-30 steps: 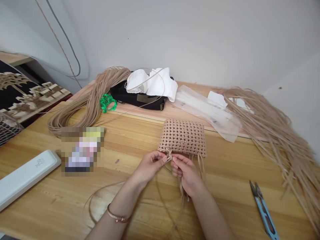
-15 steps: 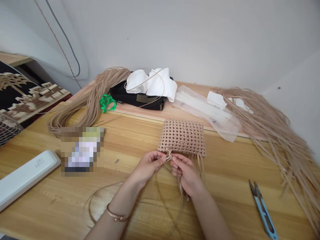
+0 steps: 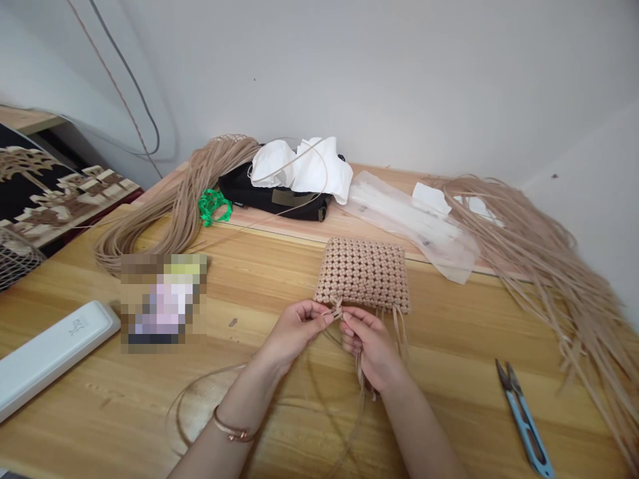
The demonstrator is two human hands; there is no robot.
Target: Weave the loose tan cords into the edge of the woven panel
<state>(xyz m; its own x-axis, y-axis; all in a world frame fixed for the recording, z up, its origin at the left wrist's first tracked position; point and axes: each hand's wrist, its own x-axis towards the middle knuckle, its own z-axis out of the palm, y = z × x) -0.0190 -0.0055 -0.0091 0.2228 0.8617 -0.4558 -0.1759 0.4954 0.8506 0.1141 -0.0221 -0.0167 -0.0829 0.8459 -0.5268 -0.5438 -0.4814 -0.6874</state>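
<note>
A beige woven piece with a knotted, open-holed pattern lies on the wooden table. At its near left edge, my left hand pinches a thin beige cord between thumb and forefinger. My right hand is closed beside it, thumb and finger pinching cord at the same small knot. Loose cord ends hang below the right hand's curled fingers, and further strands dangle from the piece's near right corner. One long strand loops over the table beneath my left forearm.
Blue-handled thread snips lie at the right. Cord bundles spread at both sides. A black pouch with white paper, a plastic bag and a green tangle sit behind. Leftward are a blurred-out object and white case.
Both hands stay at the knot, pinching the cord almost as before. The view has shifted very slightly; the woven piece lies in the same place.
</note>
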